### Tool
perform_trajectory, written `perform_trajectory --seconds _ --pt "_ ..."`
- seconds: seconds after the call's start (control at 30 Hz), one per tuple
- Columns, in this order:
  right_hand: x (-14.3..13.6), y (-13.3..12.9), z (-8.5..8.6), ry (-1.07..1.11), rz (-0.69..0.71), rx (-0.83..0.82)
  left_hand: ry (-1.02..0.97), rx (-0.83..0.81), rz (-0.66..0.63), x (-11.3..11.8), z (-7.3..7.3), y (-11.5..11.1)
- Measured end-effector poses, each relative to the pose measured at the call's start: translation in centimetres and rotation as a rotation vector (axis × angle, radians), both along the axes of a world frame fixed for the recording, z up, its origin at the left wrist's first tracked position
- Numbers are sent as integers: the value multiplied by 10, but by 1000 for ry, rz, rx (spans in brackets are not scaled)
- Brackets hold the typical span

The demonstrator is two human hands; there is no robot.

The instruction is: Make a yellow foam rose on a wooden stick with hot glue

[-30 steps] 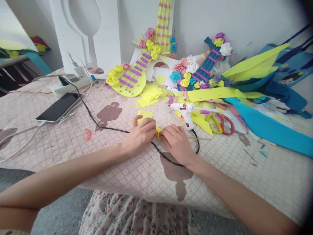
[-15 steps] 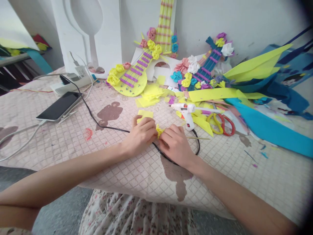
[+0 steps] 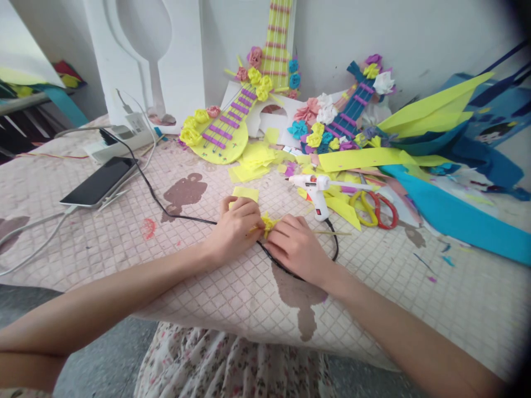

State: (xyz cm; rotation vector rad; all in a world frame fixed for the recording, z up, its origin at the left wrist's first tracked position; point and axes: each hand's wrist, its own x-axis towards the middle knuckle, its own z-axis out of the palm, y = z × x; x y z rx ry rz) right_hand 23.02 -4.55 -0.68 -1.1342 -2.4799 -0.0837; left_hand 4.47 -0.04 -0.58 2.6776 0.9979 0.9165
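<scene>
Yellow foam piece (image 3: 269, 223) sits near the table's middle, pinched between both hands. Far left: phone (image 3: 98, 182), flat. Left hand (image 3: 236, 226) curled closed on the piece, fingertips gripping. Right hand (image 3: 295, 246) closed on its other side, resting over the black cord (image 3: 174, 214). Just beyond, right: glue gun (image 3: 315, 189), then scissors (image 3: 373, 207), red and yellow handles.

Quilted matt cloth table cover (image 3: 124, 243). Glossy white plastic glue gun (image 3: 314, 188). Soft matt yellow foam piece (image 3: 269, 223); glossy phone (image 3: 99, 181).
</scene>
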Motion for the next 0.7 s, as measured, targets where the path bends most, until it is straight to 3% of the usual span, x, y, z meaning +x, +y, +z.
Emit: perform_trajectory --seconds 0.1,0.23,0.7 --pt "5 2 1 129 -86 13 -11 -7 -2 0 1 0" --pt "8 5 1 85 -156 32 0 -14 -1 0 2 0" --pt "0 10 -4 28 -100 70 15 -23 -7 0 0 -1"
